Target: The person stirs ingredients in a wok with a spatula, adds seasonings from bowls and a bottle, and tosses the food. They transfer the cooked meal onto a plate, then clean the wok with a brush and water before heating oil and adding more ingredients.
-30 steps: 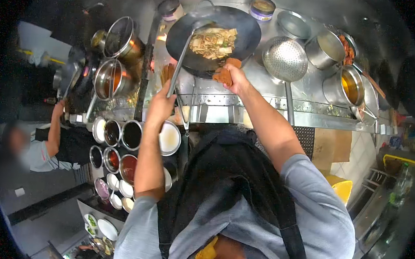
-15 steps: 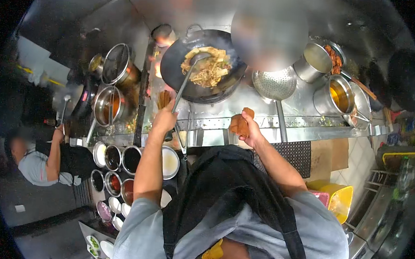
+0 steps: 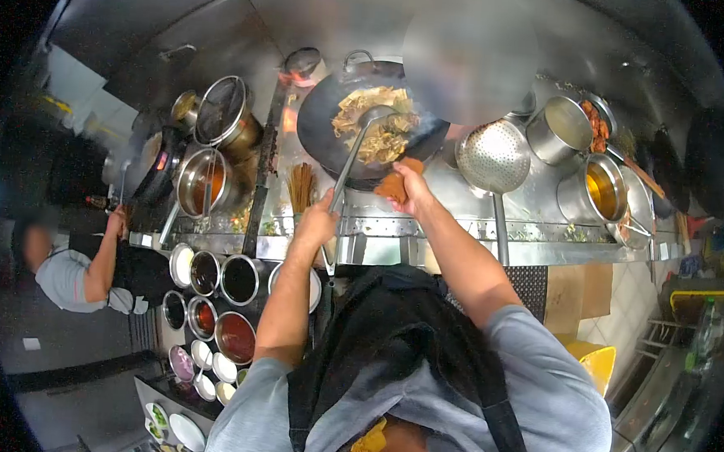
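Note:
My left hand is closed round the handle of a long metal ladle, whose bowl rests in the food. Flat, browned pieces of food lie in a large black wok over the stove. At the wok's near rim, my right hand grips a folded brown cloth. The cloth hides the part of the rim beneath it. Left of the ladle handle stands a bundle of thin brown sticks.
A perforated strainer and metal pots stand right of the wok. More pots are at left, above several sauce containers. A co-worker stands at far left, holding a utensil at another wok.
My right hand has moved up and left with the cloth to the wok's near rim. The ladle's bowl has shifted right across the food. The whole view has shifted slightly.

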